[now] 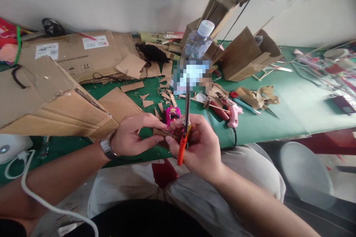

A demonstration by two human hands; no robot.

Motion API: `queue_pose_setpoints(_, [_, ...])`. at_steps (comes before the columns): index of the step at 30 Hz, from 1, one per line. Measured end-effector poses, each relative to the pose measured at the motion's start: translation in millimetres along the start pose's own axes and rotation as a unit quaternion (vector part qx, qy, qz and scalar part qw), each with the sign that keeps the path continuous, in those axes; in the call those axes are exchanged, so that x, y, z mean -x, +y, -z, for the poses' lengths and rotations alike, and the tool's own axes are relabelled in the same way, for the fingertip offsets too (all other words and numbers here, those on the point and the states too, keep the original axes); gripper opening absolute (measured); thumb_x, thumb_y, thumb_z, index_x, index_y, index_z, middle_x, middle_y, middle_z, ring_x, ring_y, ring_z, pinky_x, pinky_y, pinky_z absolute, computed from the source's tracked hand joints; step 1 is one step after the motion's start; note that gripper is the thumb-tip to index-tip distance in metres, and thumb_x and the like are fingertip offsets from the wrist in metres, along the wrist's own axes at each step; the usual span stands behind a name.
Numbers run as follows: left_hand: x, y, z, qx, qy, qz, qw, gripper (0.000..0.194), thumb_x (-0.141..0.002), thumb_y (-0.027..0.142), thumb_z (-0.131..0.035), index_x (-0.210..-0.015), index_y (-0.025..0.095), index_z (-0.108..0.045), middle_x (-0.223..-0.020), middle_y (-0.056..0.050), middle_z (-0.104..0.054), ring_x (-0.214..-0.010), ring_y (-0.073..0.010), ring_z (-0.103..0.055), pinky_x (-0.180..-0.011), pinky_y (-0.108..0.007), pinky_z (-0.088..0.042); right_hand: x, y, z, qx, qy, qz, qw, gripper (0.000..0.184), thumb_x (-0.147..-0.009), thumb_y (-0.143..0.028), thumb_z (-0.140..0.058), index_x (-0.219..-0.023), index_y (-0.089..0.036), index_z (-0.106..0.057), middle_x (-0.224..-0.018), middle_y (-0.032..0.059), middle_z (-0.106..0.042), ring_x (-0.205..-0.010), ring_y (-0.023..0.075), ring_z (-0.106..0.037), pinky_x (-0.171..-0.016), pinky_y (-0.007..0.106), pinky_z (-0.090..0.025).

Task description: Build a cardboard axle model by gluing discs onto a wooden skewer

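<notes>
My left hand [139, 135], with a metal watch on the wrist, pinches one end of a small cardboard piece [164, 133]. At the other end, the thumb of my right hand [198, 144] presses on the same piece. Orange-handled scissors [182, 148] are held in my right hand too, blades pointing up and away, apparently closed. Just beyond the fingers sits a bright pink object [172, 114], partly hidden by them. Small cardboard scraps [147, 102] lie on the green table top past my left hand.
A clear bottle [196, 46] stands behind the hands, partly blurred out. Right of it are a pink glue gun [235, 114], a cardboard box [247, 55] and crumpled brown paper [258, 96]. Large cardboard [41, 96] fills the left. A white cable [47, 200] crosses my left forearm.
</notes>
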State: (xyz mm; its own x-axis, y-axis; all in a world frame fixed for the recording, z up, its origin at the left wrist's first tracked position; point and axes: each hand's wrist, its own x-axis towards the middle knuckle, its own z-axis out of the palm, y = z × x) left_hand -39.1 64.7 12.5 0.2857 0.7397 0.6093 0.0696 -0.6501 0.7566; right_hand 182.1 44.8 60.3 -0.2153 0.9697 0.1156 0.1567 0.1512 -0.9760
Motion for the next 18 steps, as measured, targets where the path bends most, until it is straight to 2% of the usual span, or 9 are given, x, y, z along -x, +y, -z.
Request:
queue_pose_setpoints(6, [-2.9, 2.2, -1.7, 0.017, 0.028, 0.025, 0.999, 0.018, -0.094, 0.026, -0.087, -0.111, 0.024, -0.080, -0.095, -0.007, -0.087, -0.081, -0.0182, -0.080, -0.075, -0.028, -0.063, -2.8, -3.5, 0.9, -0.035, -0.002, 0.005, 0.999, 0.039, -0.089, -0.021, -0.089, -0.114, -0.031, -0.060, -0.106, 0.0031, -0.084, -0.081, 0.0202, -0.080, -0.070, 0.035, -0.068])
queue_pose_setpoints(10, [-0.7, 2.6, -2.1, 0.013, 0.033, 0.045, 0.998, 0.019, -0.093, 0.028, -0.089, -0.110, 0.023, -0.081, -0.094, -0.007, -0.086, -0.078, -0.0177, -0.079, -0.072, -0.027, -0.062, -2.2, 0.0, 0.8, -0.039, 0.003, 0.021, 0.999, 0.038, -0.090, -0.022, -0.089, -0.116, -0.031, -0.062, -0.104, 0.0029, -0.084, -0.091, 0.0231, -0.083, -0.076, 0.037, -0.071])
queue_pose_setpoints(18, [-3.6, 3.4, -0.7, 0.010, 0.023, 0.050, 0.998, 0.019, -0.092, 0.026, -0.090, -0.108, 0.021, -0.080, -0.091, -0.006, -0.085, -0.074, -0.0153, -0.078, -0.067, -0.023, -0.063, -7.4, 0.2, -0.7, -0.040, 0.001, 0.015, 0.999, 0.037, -0.089, -0.025, -0.089, -0.112, -0.030, -0.061, -0.101, 0.0025, -0.084, -0.086, 0.0218, -0.081, -0.072, 0.035, -0.069])
